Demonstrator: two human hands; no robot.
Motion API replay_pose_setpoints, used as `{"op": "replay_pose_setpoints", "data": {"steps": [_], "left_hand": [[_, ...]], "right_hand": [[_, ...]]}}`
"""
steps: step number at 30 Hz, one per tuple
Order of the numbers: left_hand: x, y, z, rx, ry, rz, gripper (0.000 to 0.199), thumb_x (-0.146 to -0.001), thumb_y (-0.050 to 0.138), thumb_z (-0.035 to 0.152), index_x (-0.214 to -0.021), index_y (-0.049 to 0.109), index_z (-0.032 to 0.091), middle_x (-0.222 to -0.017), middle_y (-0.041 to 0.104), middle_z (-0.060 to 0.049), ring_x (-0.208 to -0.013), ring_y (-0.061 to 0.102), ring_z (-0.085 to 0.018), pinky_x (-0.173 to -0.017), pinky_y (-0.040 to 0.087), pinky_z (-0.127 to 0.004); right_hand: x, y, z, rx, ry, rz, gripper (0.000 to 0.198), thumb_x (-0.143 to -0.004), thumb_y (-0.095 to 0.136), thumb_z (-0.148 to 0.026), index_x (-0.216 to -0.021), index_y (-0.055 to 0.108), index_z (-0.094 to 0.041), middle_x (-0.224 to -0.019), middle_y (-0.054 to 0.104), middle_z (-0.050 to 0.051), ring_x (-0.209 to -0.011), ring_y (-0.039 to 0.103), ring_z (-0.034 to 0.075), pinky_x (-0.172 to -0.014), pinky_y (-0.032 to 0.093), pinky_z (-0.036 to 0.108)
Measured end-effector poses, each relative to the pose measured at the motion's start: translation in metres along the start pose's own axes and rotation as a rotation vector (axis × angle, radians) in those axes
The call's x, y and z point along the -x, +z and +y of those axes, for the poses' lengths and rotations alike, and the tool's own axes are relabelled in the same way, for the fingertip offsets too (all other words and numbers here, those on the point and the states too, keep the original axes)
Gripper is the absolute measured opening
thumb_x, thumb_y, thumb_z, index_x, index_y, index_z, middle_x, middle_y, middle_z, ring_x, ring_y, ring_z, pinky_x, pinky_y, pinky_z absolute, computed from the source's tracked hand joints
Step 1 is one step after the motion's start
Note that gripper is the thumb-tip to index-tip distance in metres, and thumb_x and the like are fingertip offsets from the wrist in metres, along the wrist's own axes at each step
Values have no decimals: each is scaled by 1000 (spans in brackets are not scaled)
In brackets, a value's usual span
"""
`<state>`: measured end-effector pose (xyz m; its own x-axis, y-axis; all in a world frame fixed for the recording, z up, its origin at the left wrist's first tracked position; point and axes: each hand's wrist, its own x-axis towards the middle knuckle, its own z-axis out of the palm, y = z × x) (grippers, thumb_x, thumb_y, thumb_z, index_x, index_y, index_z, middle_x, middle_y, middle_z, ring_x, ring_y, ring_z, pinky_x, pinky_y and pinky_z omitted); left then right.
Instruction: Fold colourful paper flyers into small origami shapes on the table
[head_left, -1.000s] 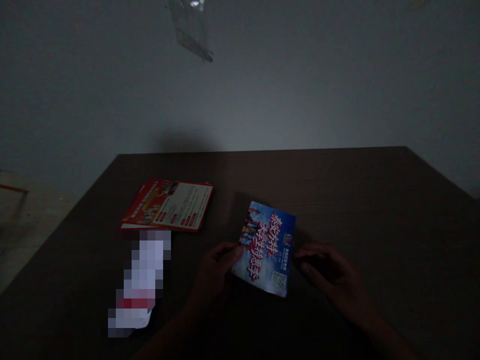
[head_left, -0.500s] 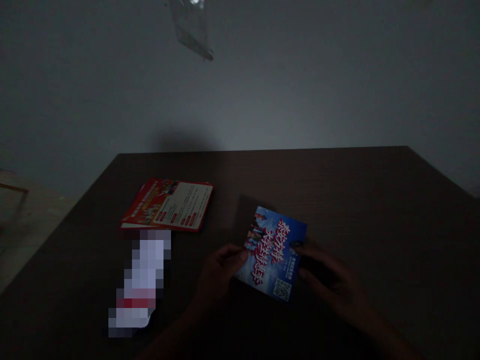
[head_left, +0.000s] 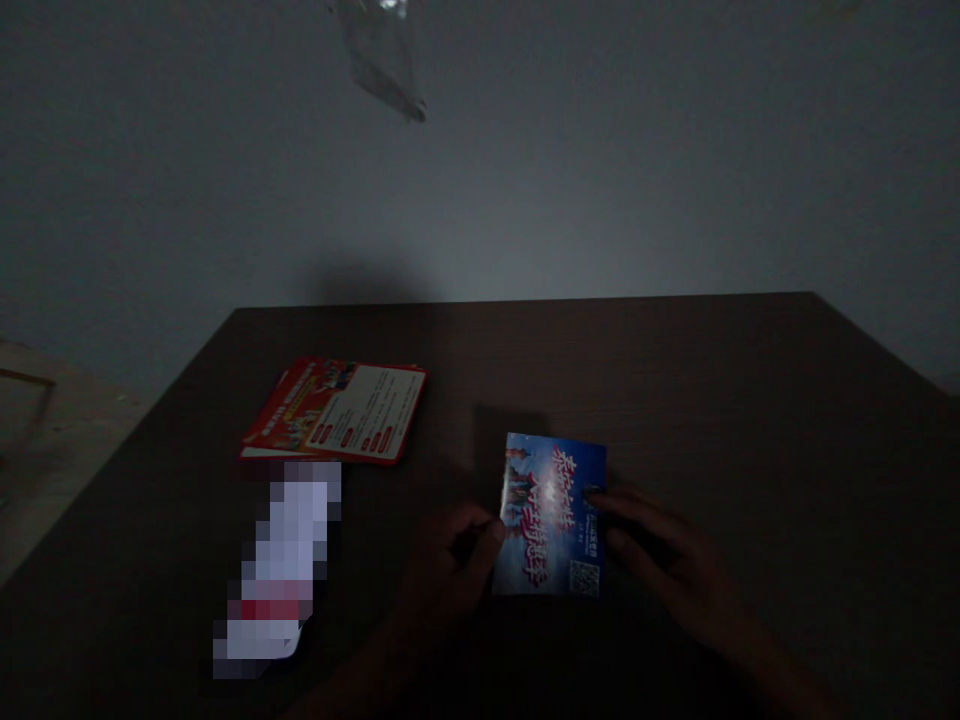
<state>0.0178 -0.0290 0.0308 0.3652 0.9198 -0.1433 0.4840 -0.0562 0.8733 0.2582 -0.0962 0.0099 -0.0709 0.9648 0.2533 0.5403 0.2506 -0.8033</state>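
Above the dark table, a blue printed leaflet point(head_left: 551, 520) with red-and-white lettering and a QR code at its lower right is held between my hands. It looks small and may be folded, though its underside is hidden. My left hand point(head_left: 457, 560) pinches its left edge, thumb on top. On the opposite edge is my right hand point(head_left: 667, 555), with fingertips on the printed face and the thumb near the border. Deep shadow covers much of both hands.
A stack of red-and-white flyers point(head_left: 341, 410) lies on the brown table point(head_left: 675, 370) at the left. In front of it is a bright, pixelated long object point(head_left: 289, 560). A transparent bag point(head_left: 382, 60) hangs against the grey wall point(head_left: 600, 150).
The leaflet has turned to sit straighter, with its top edge lower and nearer me. My left hand has shifted slightly right and down with it; my right hand has barely moved.
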Motion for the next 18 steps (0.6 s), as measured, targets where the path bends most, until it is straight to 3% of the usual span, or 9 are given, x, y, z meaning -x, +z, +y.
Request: {"op": "replay_pose_setpoints", "data": {"steps": [7,13,18], "left_hand": [[-3,0,-12,-399,333,62,19,-84,50,27,-70,60,19,-69,61,-3,-66,54,-18,-65,38,-31],[-4,1,-13,-546,373,14,18,-84,49,24,-71,60,18,-71,62,-4,-70,54,-20,-68,37,-35],[-3,3,-12,-639,365,-20,19,-84,48,23,-71,60,17,-72,62,-6,-71,53,-21,-68,36,-37]], "right_hand": [[-5,3,0,29,-11,-38,35,-88,51,-17,-120,55,-30,-111,64,6,-107,59,23,-82,54,37],[-10,3,-1,140,-82,-75,33,-88,51,-16,-119,54,-28,-103,64,7,-100,59,23,-82,52,41],[-8,6,7,312,-105,-87,32,-86,55,-20,-117,55,-27,-110,61,8,-108,54,27,-89,46,49]]}}
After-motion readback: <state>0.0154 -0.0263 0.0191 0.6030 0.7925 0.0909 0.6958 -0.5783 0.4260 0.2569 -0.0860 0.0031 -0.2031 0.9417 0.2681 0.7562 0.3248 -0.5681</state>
